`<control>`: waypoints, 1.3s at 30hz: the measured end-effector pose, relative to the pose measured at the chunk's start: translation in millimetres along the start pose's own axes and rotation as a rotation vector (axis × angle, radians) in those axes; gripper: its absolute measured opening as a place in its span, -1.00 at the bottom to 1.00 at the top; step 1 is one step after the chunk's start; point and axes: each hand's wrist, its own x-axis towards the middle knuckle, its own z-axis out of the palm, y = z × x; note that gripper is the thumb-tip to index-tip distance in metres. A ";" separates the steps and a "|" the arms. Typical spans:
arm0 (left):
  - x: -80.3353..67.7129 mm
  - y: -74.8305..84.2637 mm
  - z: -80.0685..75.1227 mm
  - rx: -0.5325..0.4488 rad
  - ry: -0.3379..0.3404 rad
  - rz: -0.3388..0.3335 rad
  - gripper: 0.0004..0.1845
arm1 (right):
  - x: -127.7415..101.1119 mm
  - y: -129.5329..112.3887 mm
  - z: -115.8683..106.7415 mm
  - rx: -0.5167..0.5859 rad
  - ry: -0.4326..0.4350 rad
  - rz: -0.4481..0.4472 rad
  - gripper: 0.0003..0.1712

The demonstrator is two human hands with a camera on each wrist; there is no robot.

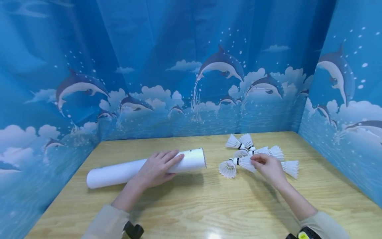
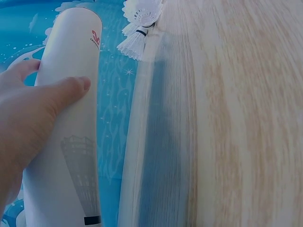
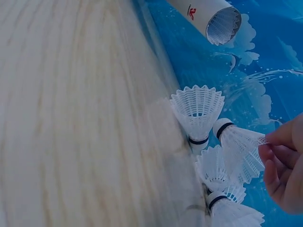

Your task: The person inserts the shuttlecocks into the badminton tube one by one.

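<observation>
While you look down from the head view, your left hand point(image 1: 158, 167) lies over the white tube point(image 1: 125, 171), fingers curved across its upper side near the open end; the tube rests on its side on the wooden table point(image 1: 209, 205), left of the middle, its open end turned toward the shuttlecocks. Your right hand point(image 1: 268, 166) pinches the skirt of one shuttlecock point(image 1: 238, 163) in the white cluster point(image 1: 256, 152) lying toward the far right corner.

From your left wrist, the thumb point(image 2: 66, 92) and fingers wrap round the tube point(image 2: 71, 142), which bears a red logo near its end; two shuttlecocks point(image 2: 137, 28) show beyond it.

From your right wrist, your fingertips point(image 3: 279, 142) nip the skirt edge of a shuttlecock point(image 3: 239, 142), its black-banded cork pointing away from them. Others point(image 3: 199, 113) crowd just beside it, and the tube's open mouth point(image 3: 222, 23) shows farther off.
</observation>
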 end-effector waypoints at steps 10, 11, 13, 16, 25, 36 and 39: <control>-0.6 1.5 -2.0 -0.002 -0.002 0.000 -0.15 | 6.4 -16.6 -0.9 0.125 0.006 -0.015 -0.85; -0.5 1.7 -2.5 -0.002 -0.002 0.000 -0.15 | 7.0 -18.2 -0.2 0.148 0.000 -0.007 -0.84; -0.1 2.1 -3.4 0.000 -0.006 -0.001 -0.15 | 7.7 -22.3 1.2 0.203 -0.013 0.010 -0.80; 0.7 2.6 -4.2 0.000 -0.013 -0.003 -0.15 | 9.0 -27.8 5.0 0.274 -0.021 0.017 -0.79; 1.9 2.8 -4.6 -0.005 -0.031 -0.009 -0.15 | 13.0 -45.7 14.3 0.351 -0.074 0.035 -0.77; 2.1 3.2 -4.7 0.000 -0.027 -0.007 -0.14 | 12.3 -62.3 28.2 0.429 -0.109 -0.007 -0.79; 2.2 3.7 -4.9 -0.002 -0.030 -0.009 -0.14 | 12.6 -65.8 32.0 0.441 -0.118 -0.023 -0.80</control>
